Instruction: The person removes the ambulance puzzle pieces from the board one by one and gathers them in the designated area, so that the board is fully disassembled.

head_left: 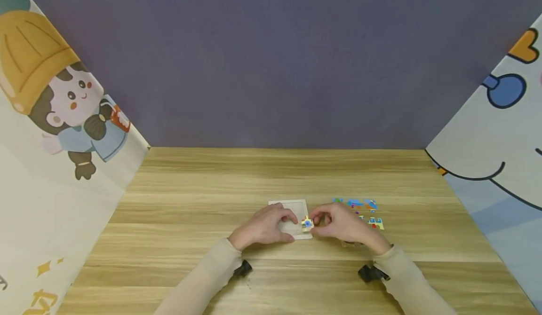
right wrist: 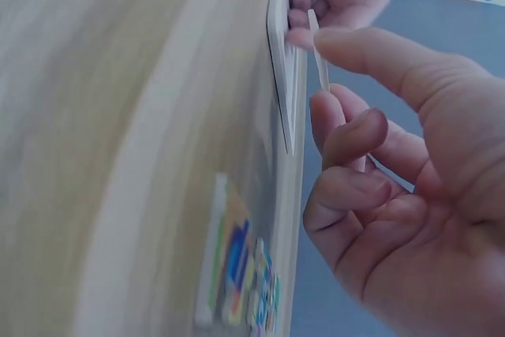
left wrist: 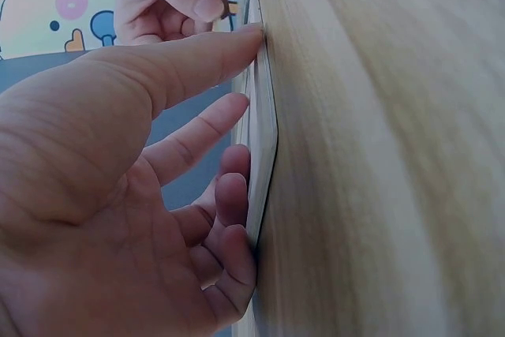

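Observation:
A shallow pale wooden puzzle tray (head_left: 289, 203) lies on the table. My left hand (head_left: 267, 224) holds it at the left, with the thumb at the near edge and curled fingers against the left side, as the left wrist view shows. My right hand (head_left: 338, 222) pinches a jigsaw puzzle piece (head_left: 307, 224) between thumb and fingers, over the tray's right part. The piece is light with a blue round mark; the right wrist view shows it edge-on, tilted and raised off the tray. The tray's floor is partly hidden by my left hand.
Several colourful loose puzzle pieces (head_left: 375, 221) lie right of the tray, partly covered by my right hand and wrist. The wood-grain table (head_left: 211, 178) meets a dark grey panel (head_left: 288, 70) behind, with cartoon-printed walls at both sides.

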Motion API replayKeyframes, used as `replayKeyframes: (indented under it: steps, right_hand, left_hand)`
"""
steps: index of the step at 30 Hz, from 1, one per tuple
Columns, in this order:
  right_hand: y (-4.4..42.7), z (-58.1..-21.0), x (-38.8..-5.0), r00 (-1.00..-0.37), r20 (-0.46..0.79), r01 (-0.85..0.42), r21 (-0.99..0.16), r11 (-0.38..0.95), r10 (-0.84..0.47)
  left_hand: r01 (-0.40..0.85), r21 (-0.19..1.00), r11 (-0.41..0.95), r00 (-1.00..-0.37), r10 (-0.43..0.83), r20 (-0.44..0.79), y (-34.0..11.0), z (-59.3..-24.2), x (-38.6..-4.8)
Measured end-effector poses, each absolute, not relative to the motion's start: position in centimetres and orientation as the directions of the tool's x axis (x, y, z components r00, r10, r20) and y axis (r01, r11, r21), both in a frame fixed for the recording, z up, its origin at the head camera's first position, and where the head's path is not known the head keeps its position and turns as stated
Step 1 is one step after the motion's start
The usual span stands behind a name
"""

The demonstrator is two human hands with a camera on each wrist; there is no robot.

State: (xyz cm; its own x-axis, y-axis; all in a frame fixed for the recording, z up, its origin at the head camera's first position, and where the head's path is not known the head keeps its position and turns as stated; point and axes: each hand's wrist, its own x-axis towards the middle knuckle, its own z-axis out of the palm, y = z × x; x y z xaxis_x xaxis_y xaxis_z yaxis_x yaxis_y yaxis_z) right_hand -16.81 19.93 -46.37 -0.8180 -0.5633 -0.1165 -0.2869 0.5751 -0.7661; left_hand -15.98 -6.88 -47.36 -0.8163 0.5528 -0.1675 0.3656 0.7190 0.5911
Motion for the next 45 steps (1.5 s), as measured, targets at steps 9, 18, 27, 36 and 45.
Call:
replayKeyframes:
  steps: [9,18,27,36,45]
  right_hand:
    - [22.5,-46.0,-16.8,-0.821,-0.104,-0.278,-0.786,0.552,-0.561]
    - [26.1,-45.8,-16.4,-0.836,-0.105,-0.252,-0.798,0.547,-0.539]
    - [28.8,-45.5,-15.5,-0.851,-0.086,-0.255,-0.794,0.551,-0.518]
    - [31.4,-45.8,-14.7,-0.871,-0.123,-0.189,-0.81,0.555,-0.476]
    - [33.9,-46.2,-13.6,-0.88,-0.152,-0.157,-0.801,0.578,-0.45]
  left_hand:
    - [0.369,0.594,0.715,-0.815,0.556,-0.162,-6.8,-47.2,-16.0]
    - [0.363,0.589,0.721,-0.817,0.551,-0.171,-6.8,-47.0,-16.0]
    - [0.38,0.585,0.716,-0.81,0.563,-0.163,-6.9,-47.2,-15.9]
    - [0.383,0.584,0.716,-0.813,0.561,-0.156,-6.7,-47.4,-16.0]
    - [0.369,0.594,0.714,-0.814,0.557,-0.164,-6.7,-47.4,-15.9]
